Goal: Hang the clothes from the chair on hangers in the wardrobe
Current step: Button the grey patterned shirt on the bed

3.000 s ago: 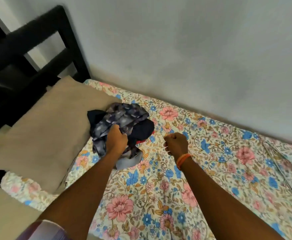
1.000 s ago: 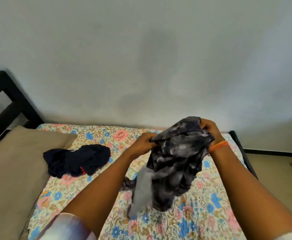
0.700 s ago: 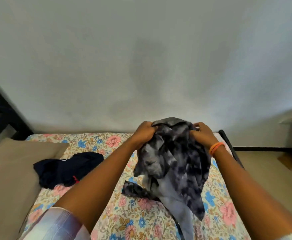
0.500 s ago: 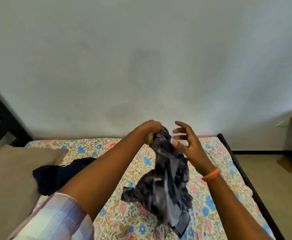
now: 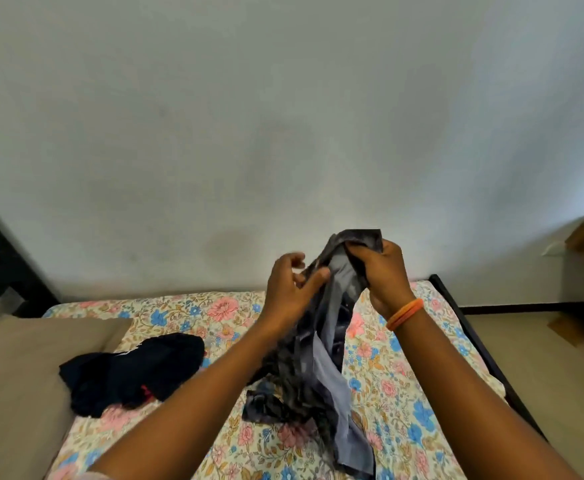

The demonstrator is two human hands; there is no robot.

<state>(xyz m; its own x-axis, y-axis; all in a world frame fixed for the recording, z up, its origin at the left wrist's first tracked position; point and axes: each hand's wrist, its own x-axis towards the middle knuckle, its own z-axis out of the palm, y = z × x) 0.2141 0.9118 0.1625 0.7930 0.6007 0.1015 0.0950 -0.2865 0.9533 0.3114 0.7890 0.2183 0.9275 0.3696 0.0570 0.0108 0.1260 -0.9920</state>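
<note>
While my right hand clamps the top edge of the grey garment, fingers curled tight round a bunch of cloth, my left hand works at it just beside, thumb out and fingers half-curled. That hand is blurred, so I cannot tell whether it has a fold pinched or is only brushing the cloth. From there the garment hangs straight down between my forearms, twisted and crumpled, and its lower end trails onto the floral sheet of the bed. An orange band sits on my right wrist.

Off to my left a dark garment lies in a heap on the sheet, right beside the tan pillow, well apart from my hands and untouched. Behind it all, bare wall; a black bed frame runs down the right side, floor beyond it.

No hanger, no wardrobe, no chair in view. So I judge this is the sorting-out step: finding the collar or shoulders of the grey piece so it can go on a hanger. Next I need to shake it open, get both hands on matching corners, and work out which way up it goes. It is limp and tangled, so it could easily end up inside out or lopsided. Then comes the hanger, and the dark one waits its turn.
</note>
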